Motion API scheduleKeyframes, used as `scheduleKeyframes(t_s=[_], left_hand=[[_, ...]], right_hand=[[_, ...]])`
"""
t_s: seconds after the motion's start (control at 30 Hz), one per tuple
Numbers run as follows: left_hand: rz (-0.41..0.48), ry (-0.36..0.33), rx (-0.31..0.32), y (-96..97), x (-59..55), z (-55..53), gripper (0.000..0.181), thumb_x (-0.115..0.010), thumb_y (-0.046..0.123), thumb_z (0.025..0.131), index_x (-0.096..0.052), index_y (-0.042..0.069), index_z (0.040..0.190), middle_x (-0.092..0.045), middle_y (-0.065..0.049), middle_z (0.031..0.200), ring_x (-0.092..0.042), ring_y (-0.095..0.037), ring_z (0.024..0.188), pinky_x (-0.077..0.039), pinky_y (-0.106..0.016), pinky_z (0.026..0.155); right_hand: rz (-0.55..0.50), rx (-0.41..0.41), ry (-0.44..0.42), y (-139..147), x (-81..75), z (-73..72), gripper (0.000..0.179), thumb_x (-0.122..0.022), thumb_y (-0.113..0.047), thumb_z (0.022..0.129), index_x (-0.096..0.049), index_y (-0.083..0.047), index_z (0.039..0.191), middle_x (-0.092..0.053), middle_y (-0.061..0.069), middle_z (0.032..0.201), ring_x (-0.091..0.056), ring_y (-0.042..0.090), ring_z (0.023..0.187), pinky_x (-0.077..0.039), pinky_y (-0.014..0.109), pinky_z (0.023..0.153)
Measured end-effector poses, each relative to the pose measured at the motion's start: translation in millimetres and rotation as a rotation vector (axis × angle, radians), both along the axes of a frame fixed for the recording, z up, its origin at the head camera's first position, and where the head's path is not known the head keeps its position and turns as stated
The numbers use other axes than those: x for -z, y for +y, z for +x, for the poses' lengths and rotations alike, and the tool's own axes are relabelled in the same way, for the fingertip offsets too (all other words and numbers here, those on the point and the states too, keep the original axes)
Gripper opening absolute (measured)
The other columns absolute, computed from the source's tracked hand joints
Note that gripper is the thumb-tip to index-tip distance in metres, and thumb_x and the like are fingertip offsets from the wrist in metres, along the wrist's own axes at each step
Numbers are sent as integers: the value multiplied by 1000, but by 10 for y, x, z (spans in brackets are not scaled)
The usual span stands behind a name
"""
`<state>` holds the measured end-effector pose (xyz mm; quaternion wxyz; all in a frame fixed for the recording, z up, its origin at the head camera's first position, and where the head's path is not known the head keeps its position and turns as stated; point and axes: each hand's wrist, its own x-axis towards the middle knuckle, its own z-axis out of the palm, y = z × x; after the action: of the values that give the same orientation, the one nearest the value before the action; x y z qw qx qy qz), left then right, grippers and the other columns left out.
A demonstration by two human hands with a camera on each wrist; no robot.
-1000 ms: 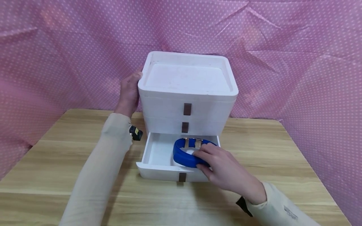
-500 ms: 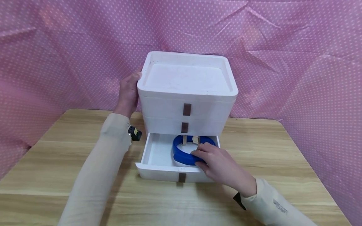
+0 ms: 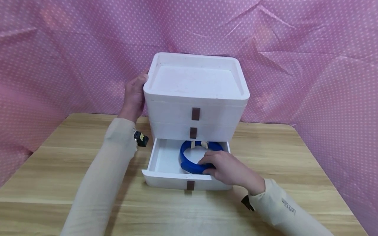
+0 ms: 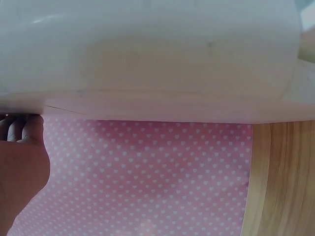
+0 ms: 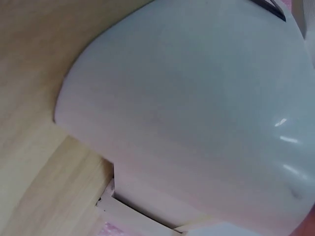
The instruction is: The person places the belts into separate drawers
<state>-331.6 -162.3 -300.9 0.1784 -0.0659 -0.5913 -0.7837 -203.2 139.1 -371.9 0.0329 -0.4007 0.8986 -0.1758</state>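
Note:
A white drawer cabinet [image 3: 171,121] stands on the table, its bottom drawer [image 3: 165,180] pulled out. Inside that drawer lies a coiled blue belt [image 3: 187,165] with a gold-coloured buckle and loop at the back of the coil. My right hand [image 3: 227,168] pinches the near right part of the coil, fingers on its inner side and thumb in front. At the cabinet's upper left edge my left hand [image 3: 134,95] grips the side; its bent fingers [image 4: 29,129] press on the cabinet in the left wrist view. The right wrist view shows the white drawer front [image 5: 187,108] close up.
Two upper drawers with brown pull tabs [image 3: 195,113] are pushed in. A shallow raised rim runs round the cabinet top [image 3: 195,82]. The wooden table [image 3: 274,157] extends to both sides, and a pink dotted cloth [image 3: 295,65] hangs behind and beside it.
My right hand has lowered the belt, moving slightly left, so the coil now lies flatter and deeper in the drawer. The left hand keeps its place on the cabinet.

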Motion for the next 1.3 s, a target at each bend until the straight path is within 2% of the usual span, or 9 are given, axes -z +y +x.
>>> scheduleKeyframes(t_s=[0.1, 0.3, 0.53, 0.67, 0.8, 1.03, 1.17, 1.3], left_hand=[[3, -6, 1, 2, -3, 2, 30, -60, 30, 93, -74, 9, 110, -68, -5, 121, -61, -23, 108, -53, -30, 89], [-25, -17, -14, 6, 1, 19, 32, -60, 32, 93, -74, 9, 110, -70, -5, 116, -62, -23, 105, -54, -30, 87], [-20, -9, -20, 10, 15, 22, 26, -60, 29, 92, -76, 12, 100, -69, -4, 119, -60, -22, 110, -52, -30, 91], [-18, 1, -25, 12, 14, 22, 23, -60, 29, 92, -77, 13, 93, -71, -5, 113, -61, -23, 106, -52, -31, 90], [-26, -4, -33, 8, 16, 23, 25, -60, 31, 92, -77, 13, 93, -71, -6, 111, -62, -23, 104, -52, -31, 88], [-4, -1, -9, -1, 38, 32, 26, -59, 28, 93, -76, 10, 101, -63, -1, 130, -58, -19, 118, -50, -31, 96], [-22, 15, 1, 7, 37, 31, 29, -59, 30, 93, -76, 9, 103, -63, -1, 131, -57, -19, 119, -49, -31, 96], [-28, 15, -6, 10, 23, 24, 28, -59, 31, 92, -77, 10, 98, -68, -5, 122, -60, -23, 112, -52, -31, 92]], right_hand=[[-11, -31, -71, 3, 3, -54, 20, -74, -7, 86, -75, -11, 106, -69, -7, 97, -61, 6, 90, -54, 29, 79], [-33, -89, -191, 18, 37, -158, 16, -73, -6, 87, -75, -13, 102, -70, -11, 94, -62, 3, 86, -54, 29, 77], [-50, -91, -287, 27, 58, -181, 18, -73, -6, 87, -76, -11, 105, -71, -12, 97, -63, 2, 89, -54, 29, 80], [-43, -80, -285, 19, 52, -174, 18, -73, -6, 87, -77, -10, 104, -71, -12, 96, -63, 2, 89, -54, 28, 80], [-23, -78, -256, 2, 55, -168, 16, -73, -6, 87, -78, -10, 102, -71, -12, 94, -63, 0, 87, -53, 25, 78], [-6, -55, -253, -5, 58, -141, 15, -71, -8, 89, -78, -10, 102, -72, -11, 93, -63, 0, 85, -54, 27, 76], [-44, -41, -228, 17, 45, -96, 15, -69, -8, 91, -77, -8, 103, -73, -8, 94, -63, 1, 84, -55, 28, 74], [-130, 27, -177, 39, 24, 12, 18, -65, -12, 95, -74, -9, 109, -72, -7, 99, -63, 2, 89, -56, 31, 78]])
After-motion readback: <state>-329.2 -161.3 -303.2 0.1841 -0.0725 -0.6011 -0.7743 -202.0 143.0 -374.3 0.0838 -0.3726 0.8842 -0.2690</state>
